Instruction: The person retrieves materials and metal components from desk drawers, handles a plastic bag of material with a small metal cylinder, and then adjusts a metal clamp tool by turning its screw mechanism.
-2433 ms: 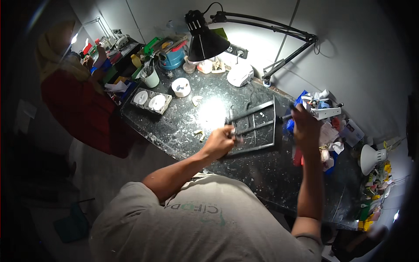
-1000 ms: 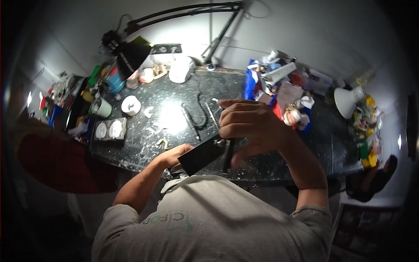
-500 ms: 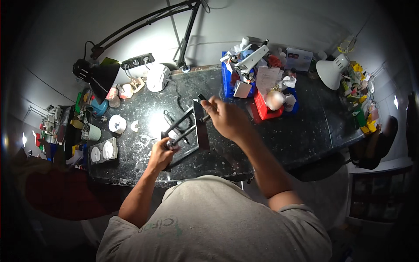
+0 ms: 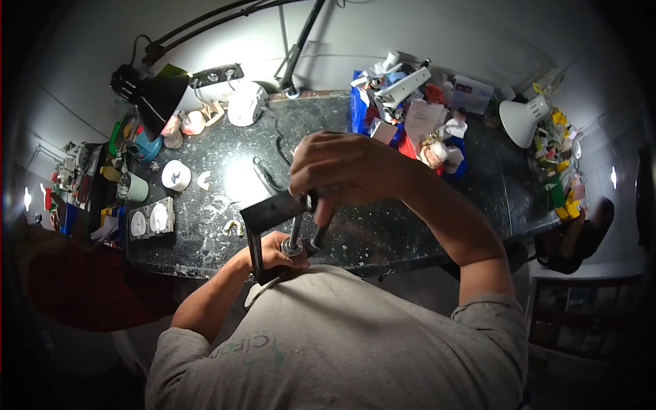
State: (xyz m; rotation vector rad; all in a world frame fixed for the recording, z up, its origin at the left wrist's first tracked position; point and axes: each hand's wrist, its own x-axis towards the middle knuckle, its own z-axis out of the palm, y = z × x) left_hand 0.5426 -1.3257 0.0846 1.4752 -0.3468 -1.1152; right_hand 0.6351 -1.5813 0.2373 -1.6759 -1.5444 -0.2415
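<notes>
Close to my chest, above the front edge of the bench, I hold a black metal clamp frame [image 4: 270, 213] with a flat end plate and metal rods. My left hand [image 4: 277, 251] is closed round its lower part, by a round silver collar [image 4: 292, 247]. My right hand [image 4: 342, 167] bends over the upper end with curled fingers; a dark bar shows below them, and the exact grip is partly hidden. Left of the frame, a small horseshoe-shaped dental piece [image 4: 234, 227] lies on the bench, with a paler one [image 4: 205, 180] farther back.
On the left of the black bench [image 4: 205, 260] are a two-part mould with white plaster [image 4: 151, 219], a white tub [image 4: 176, 175] and a black lamp [image 4: 154, 99]. Filled blue and red bins [image 4: 408, 147] stand at the back right, near a white lamp [image 4: 525, 119].
The clamp frame has been turned and brought nearer my chest. My right hand has swung over its upper end. The horseshoe-shaped piece beside my left hand has come into sight.
</notes>
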